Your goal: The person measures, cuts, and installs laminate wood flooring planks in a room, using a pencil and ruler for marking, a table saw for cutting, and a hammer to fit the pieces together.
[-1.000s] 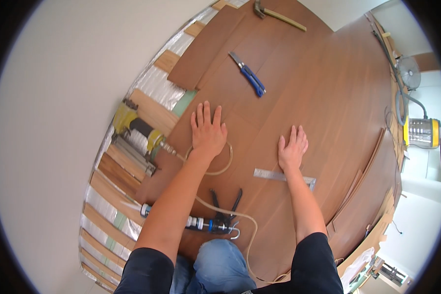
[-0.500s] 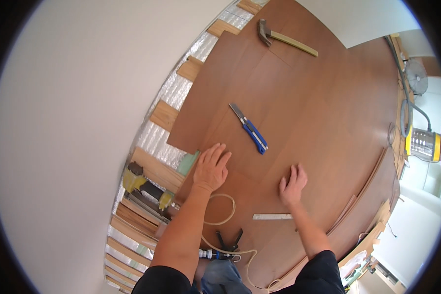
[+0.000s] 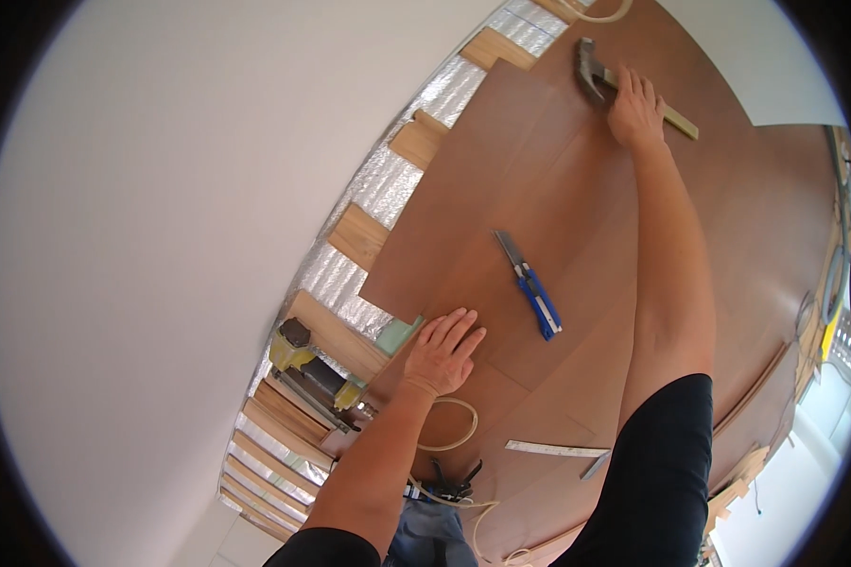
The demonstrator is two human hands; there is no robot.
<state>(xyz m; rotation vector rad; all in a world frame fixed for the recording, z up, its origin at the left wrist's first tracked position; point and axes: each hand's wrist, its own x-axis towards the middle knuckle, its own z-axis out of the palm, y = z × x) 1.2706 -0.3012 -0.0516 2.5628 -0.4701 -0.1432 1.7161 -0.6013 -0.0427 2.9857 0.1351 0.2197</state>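
Observation:
My left hand (image 3: 442,354) lies flat on the brown floorboards (image 3: 501,180), fingers spread, beside a stepped board edge and a pale green piece (image 3: 399,335). Far off at the upper right, my right arm is stretched out. My right hand (image 3: 636,115) is closed over the wooden handle of a claw hammer (image 3: 683,123), close to its metal head; the thumb is hidden. The hammer lies on the boards. Between my hands rests a blue utility knife (image 3: 541,304), its blade extended and pointing away from me.
A yellow-and-black nail gun (image 3: 314,364) lies at the left on wooden battens (image 3: 336,335) over silvery foil, along a white wall (image 3: 161,236). A metal ruler (image 3: 558,449) and a looped cream hose (image 3: 473,425) lie near me. Long board strips (image 3: 752,387) lie at the right.
My right hand has gone from the boards near the ruler far forward onto the hammer handle. My left hand stays at the board edge. The whole view has shifted and tilted.

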